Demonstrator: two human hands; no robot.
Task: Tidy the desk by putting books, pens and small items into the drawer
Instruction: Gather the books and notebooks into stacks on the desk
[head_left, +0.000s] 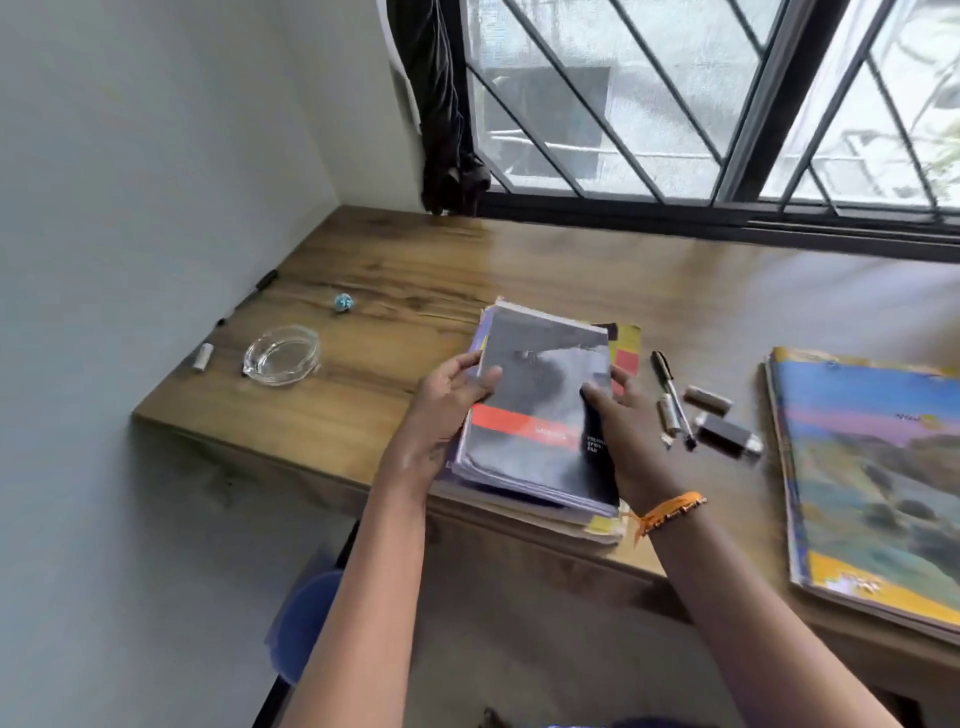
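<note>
Step in hand: I judged it to be the books. Both hands were on the stack (540, 415) at the desk's (415, 260) near edge, though lifting, squaring and setting down would all have looked like this.
Left hand (452, 395): clamped on the stack's left side, thumb on the grey cover, fingers curled round the edge.
Right hand (623, 415): clamped on the right side in the same way.
Stack: several worn books, unevenly piled. It rested on the desk and its near end overhung the front edge.
Drawer: out of sight, so I could not tell whether it was open or shut.
Other task things: pens (670, 400) and a USB stick (727, 434) lay just right of the stack, and big books (872, 483) lay further right. A glass dish (282, 355), a spool (202, 357) and a blue ball (343, 302) lay well to the left.
Next move: carrying the stack would call for even pressure from both sides, since loose covers could slide.
Edges: the overhang left the pile's lower books liable to tip forward.
Room: open space lay toward the person and over a blue chair (306, 623). The pens crowded the right side.
</note>
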